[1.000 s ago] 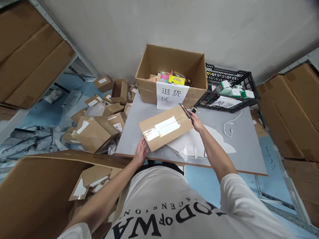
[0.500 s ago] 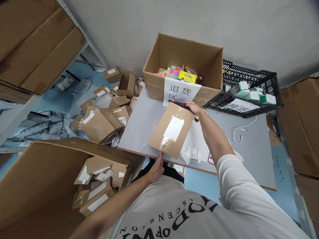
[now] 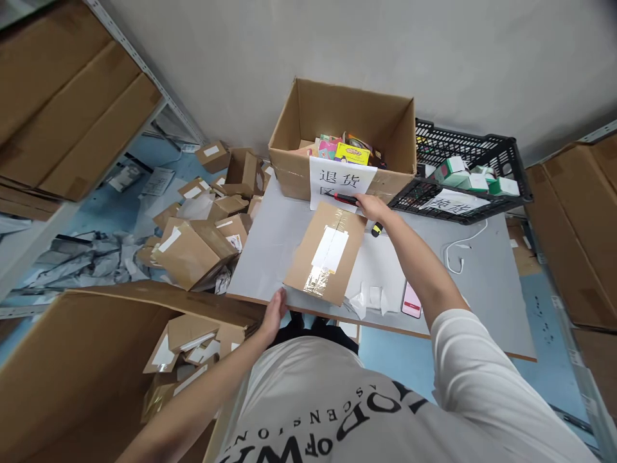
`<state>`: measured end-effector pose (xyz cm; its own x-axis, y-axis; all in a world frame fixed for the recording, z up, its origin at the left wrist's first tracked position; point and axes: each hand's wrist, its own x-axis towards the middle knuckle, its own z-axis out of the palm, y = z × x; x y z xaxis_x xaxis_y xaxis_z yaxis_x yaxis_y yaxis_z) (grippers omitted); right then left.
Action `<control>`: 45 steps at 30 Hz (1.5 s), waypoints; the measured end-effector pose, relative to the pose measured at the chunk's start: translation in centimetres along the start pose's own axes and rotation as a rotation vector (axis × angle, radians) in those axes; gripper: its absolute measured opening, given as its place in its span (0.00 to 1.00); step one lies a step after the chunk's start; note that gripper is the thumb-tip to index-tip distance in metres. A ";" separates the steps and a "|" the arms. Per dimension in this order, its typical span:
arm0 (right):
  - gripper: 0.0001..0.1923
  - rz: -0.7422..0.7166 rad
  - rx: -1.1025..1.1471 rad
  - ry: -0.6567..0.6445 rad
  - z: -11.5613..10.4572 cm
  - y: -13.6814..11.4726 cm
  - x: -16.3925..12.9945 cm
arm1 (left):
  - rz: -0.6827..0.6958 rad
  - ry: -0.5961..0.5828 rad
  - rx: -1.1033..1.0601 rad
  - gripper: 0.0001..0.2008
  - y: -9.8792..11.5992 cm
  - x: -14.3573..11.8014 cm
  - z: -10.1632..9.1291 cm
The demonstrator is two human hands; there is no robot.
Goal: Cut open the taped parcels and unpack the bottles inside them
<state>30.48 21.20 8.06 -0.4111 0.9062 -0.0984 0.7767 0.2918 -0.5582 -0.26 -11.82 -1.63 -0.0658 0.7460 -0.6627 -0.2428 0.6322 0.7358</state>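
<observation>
A taped cardboard box (image 3: 308,257) with a white label lies on the grey table, a slit running along the tape and label. My right hand (image 3: 371,207) is closed around a red-and-black box cutter (image 3: 345,199), just beyond the box's far edge. Close by that hand lies a small yellow-and-black object (image 3: 376,229), partly covered, its kind unclear. My left hand (image 3: 275,313) is at the table's front edge, left of the box and apart from it; its fingers look loosely extended, with nothing seen in them.
A large open carton (image 3: 284,168) with colourful packets stands at the back, beside a black crate (image 3: 523,177) of small green-white boxes. A phone (image 3: 411,299), white wrapping (image 3: 371,297) and white cable (image 3: 448,257) lie on the table. Left are piled boxes (image 3: 190,251) and a big carton (image 3: 81,360).
My left hand has left the box's near edge and moved left. My right hand has lifted off the far edge with the box cutter. The phone shows more fully.
</observation>
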 end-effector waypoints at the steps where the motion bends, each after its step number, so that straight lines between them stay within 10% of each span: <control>1: 0.17 -0.004 -0.007 0.038 -0.5 0.0 -1.1 | 0.025 0.034 0.029 0.41 0.8 0.6 -0.6; 8: 0.19 0.263 0.800 0.601 3.9 -0.8 -14.1 | 0.090 -0.103 0.055 0.35 8.3 6.0 -2.1; 15: 0.08 0.630 1.592 0.645 13.9 -5.4 -22.2 | 0.044 -0.450 0.054 0.40 13.0 8.7 1.0; 20: 0.09 0.548 1.653 0.611 15.5 -8.1 -21.8 | 0.009 -0.603 0.121 0.40 13.6 8.5 2.5; 31: 0.12 0.574 1.489 0.575 14.6 -7.6 -20.7 | 0.126 -0.527 0.096 0.34 12.4 6.5 3.8; 37: 0.12 0.491 1.242 0.422 11.2 -5.9 -18.0 | 0.168 -0.296 0.009 0.29 9.4 4.6 3.9; 45: 0.10 0.394 0.848 0.094 5.0 -3.8 -9.8 | 0.169 -0.300 -0.231 0.27 6.1 -0.2 6.8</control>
<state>29.16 9.68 7.00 -0.1236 0.9238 -0.3623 0.2292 -0.3287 -0.9162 4.83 -6.73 3.91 0.1538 0.8847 -0.4400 -0.4660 0.4576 0.7573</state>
